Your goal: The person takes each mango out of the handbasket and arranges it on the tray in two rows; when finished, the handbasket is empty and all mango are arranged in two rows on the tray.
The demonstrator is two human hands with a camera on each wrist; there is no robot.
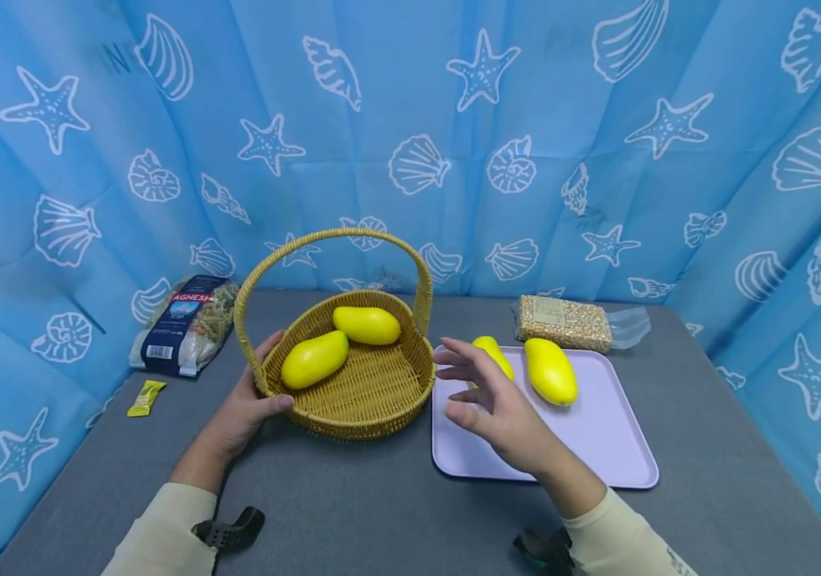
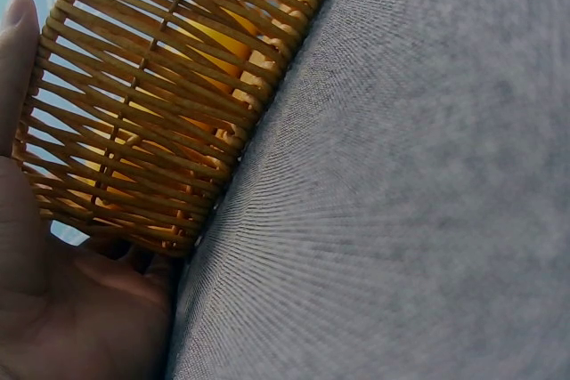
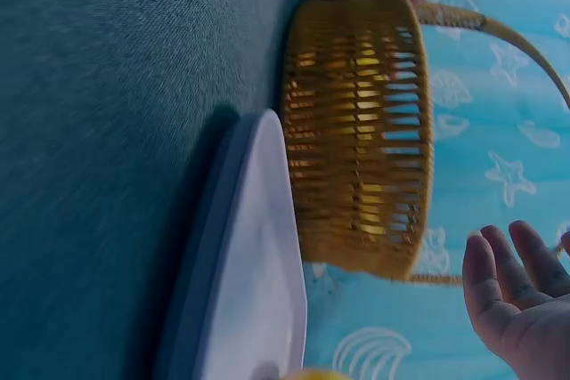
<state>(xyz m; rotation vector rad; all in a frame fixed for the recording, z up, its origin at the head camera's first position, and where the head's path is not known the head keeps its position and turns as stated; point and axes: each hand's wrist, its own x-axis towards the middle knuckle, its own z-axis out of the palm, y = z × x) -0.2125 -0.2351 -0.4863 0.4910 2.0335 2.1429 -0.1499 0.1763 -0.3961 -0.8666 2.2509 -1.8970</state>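
Observation:
A woven wicker basket (image 1: 353,416) with a tall arched handle stands on the grey table. My left hand (image 1: 248,408) grips its left side, thumb over the rim and fingers round the outside wall; the left wrist view shows that hand (image 2: 80,300) against the weave. Two yellow mangoes lie inside, one mango (image 1: 314,360) at the left and another mango (image 1: 367,326) at the back. My right hand (image 1: 500,412) hovers over the lilac tray (image 1: 598,448), fingers apart and holding nothing. On the tray lie a mango (image 1: 551,373) and a second mango (image 1: 494,356), partly hidden by that hand.
A bag of pasta (image 1: 186,324) lies at the back left, with a small yellow wrapped candy (image 1: 146,398) in front of it. Behind the tray is a clear pack of pale grains or beans (image 1: 565,322). A blue curtain (image 1: 410,144) with shells and starfish hangs round the table.

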